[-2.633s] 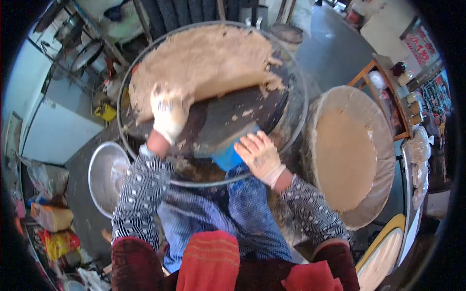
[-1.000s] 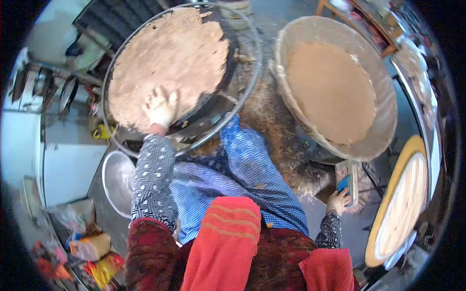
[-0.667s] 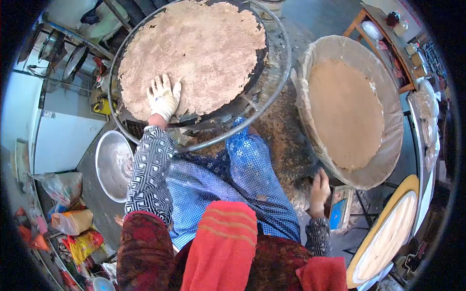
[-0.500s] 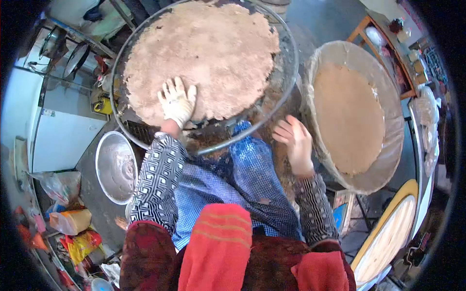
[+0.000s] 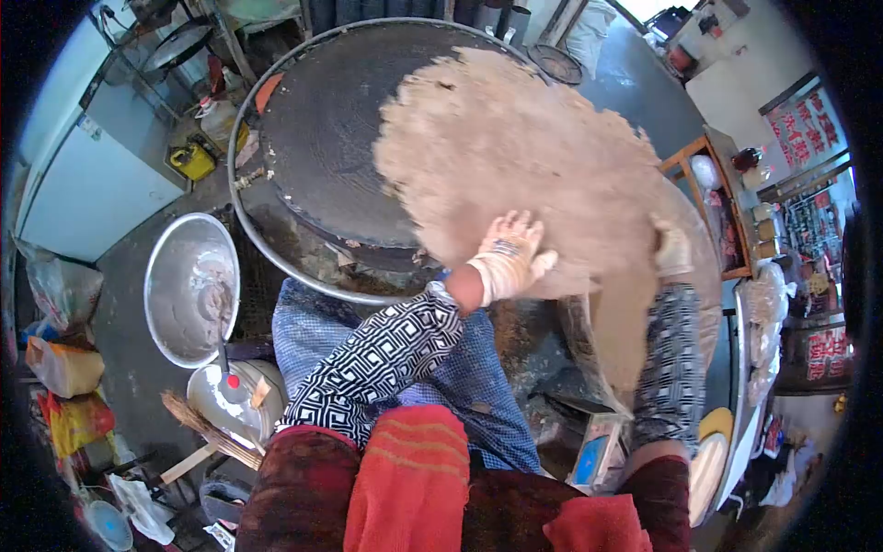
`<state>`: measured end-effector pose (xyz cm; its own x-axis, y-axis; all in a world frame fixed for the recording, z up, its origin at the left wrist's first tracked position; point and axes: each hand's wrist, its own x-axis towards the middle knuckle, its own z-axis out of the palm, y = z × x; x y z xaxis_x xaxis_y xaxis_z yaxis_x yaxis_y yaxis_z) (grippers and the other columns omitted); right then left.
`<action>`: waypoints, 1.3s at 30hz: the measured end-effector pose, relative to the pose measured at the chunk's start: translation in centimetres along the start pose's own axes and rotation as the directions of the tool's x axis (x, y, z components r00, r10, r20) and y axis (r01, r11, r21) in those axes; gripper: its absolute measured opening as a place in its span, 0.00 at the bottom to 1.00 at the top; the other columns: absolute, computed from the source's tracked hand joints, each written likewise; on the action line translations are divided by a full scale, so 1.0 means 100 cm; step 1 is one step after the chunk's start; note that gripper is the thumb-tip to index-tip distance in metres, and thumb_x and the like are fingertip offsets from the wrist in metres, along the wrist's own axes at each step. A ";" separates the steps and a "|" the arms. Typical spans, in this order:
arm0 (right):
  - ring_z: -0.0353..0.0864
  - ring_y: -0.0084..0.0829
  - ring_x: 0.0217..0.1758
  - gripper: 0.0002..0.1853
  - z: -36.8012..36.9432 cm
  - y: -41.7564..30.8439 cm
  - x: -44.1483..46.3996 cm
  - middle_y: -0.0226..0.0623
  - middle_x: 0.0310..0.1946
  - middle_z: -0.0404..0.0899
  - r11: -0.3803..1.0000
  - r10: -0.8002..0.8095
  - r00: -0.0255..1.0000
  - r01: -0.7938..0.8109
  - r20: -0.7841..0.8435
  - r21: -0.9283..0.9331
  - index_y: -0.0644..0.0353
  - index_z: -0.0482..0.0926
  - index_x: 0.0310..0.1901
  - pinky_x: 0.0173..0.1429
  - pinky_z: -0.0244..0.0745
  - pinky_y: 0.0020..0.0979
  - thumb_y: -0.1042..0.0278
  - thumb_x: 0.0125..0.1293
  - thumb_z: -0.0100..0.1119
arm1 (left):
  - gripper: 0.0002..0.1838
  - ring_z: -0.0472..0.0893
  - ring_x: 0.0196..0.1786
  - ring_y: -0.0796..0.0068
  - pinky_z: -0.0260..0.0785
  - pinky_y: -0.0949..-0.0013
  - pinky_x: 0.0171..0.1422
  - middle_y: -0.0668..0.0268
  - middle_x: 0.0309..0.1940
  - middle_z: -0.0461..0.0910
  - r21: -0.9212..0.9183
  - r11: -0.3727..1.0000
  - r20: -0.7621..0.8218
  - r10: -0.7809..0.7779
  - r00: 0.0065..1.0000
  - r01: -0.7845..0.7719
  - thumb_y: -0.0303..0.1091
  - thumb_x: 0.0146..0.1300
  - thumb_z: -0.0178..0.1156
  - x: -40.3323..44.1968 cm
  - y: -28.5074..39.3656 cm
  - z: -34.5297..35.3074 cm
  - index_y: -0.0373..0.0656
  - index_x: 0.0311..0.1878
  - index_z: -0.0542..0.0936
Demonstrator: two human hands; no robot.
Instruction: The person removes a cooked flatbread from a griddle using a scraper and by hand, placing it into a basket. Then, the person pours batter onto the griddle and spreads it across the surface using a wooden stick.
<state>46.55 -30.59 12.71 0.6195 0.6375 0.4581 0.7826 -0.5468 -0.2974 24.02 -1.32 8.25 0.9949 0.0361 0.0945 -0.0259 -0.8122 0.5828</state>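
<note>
A large thin brown sheet (image 5: 524, 156) with ragged edges spans from the right part of the round black griddle (image 5: 336, 120) to the cloth-lined basket (image 5: 704, 276) at the right. My left hand (image 5: 511, 253), in a pale glove, lies on the sheet's near edge with its fingers spread. At the sheet's right edge is my right hand (image 5: 673, 248), also gloved and blurred; its fingers seem closed on that edge, partly hidden. The bared left part of the griddle is dark. Beneath the sheet, a brown layer shows in the basket.
A metal ring (image 5: 267, 253) surrounds the griddle. At the left are a steel bowl (image 5: 166, 290), a white bucket (image 5: 216, 396) and a straw brush (image 5: 207, 428). A small box with a blue patch (image 5: 593, 451) sits below the basket. A wooden cabinet (image 5: 727, 202) stands at the right.
The brown sheet has moved right off much of the griddle and over the basket. My left hand has moved right with it. My right hand has gone forward and right to the sheet's edge.
</note>
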 end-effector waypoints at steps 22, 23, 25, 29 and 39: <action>0.85 0.40 0.34 0.13 0.066 0.053 -0.039 0.41 0.33 0.85 0.524 0.664 0.744 -0.390 0.076 -0.757 0.55 0.82 0.40 0.36 0.77 0.46 0.65 0.66 0.46 | 0.24 0.66 0.63 0.45 0.46 0.41 0.75 0.50 0.53 0.72 0.557 0.830 0.065 -0.056 0.996 0.010 0.40 0.59 0.55 -0.247 -0.216 -0.148 0.36 0.55 0.72; 0.86 0.40 0.35 0.13 0.092 0.046 -0.065 0.40 0.33 0.85 0.557 0.643 0.765 -0.430 0.042 -0.710 0.54 0.82 0.40 0.35 0.77 0.46 0.66 0.65 0.46 | 0.24 0.67 0.62 0.45 0.46 0.40 0.75 0.50 0.51 0.73 0.585 0.811 0.084 -0.020 0.996 -0.033 0.42 0.57 0.56 -0.243 -0.218 -0.145 0.36 0.54 0.73; 0.86 0.40 0.39 0.13 0.135 0.040 -0.096 0.42 0.37 0.86 0.524 0.768 0.634 -0.537 0.094 -0.661 0.54 0.83 0.42 0.39 0.79 0.47 0.67 0.65 0.46 | 0.20 0.69 0.56 0.47 0.45 0.40 0.76 0.52 0.44 0.72 0.552 0.832 0.239 -0.096 0.966 -0.053 0.41 0.55 0.56 -0.234 -0.235 -0.145 0.39 0.47 0.73; 0.86 0.42 0.44 0.14 0.175 0.035 -0.114 0.42 0.40 0.85 0.514 0.842 0.497 -0.616 0.212 -0.596 0.53 0.83 0.44 0.45 0.79 0.46 0.66 0.65 0.47 | 0.14 0.71 0.47 0.51 0.56 0.45 0.66 0.55 0.37 0.73 0.597 0.795 0.338 -0.126 0.933 -0.110 0.38 0.52 0.55 -0.233 -0.239 -0.150 0.42 0.40 0.74; 0.83 0.46 0.50 0.16 0.198 0.045 -0.063 0.47 0.44 0.84 0.400 0.917 0.393 -0.902 0.071 -0.162 0.59 0.83 0.45 0.55 0.76 0.47 0.62 0.68 0.46 | 0.19 0.77 0.47 0.49 0.63 0.49 0.55 0.50 0.39 0.78 0.646 0.758 0.294 -0.355 0.887 0.089 0.44 0.56 0.57 -0.203 -0.144 -0.084 0.38 0.43 0.76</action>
<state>47.36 -26.34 -8.12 0.9654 -0.2119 -0.1519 -0.2559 -0.8816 -0.3965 3.36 14.55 4.75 0.9206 0.1493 -0.3608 0.1323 -0.9886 -0.0716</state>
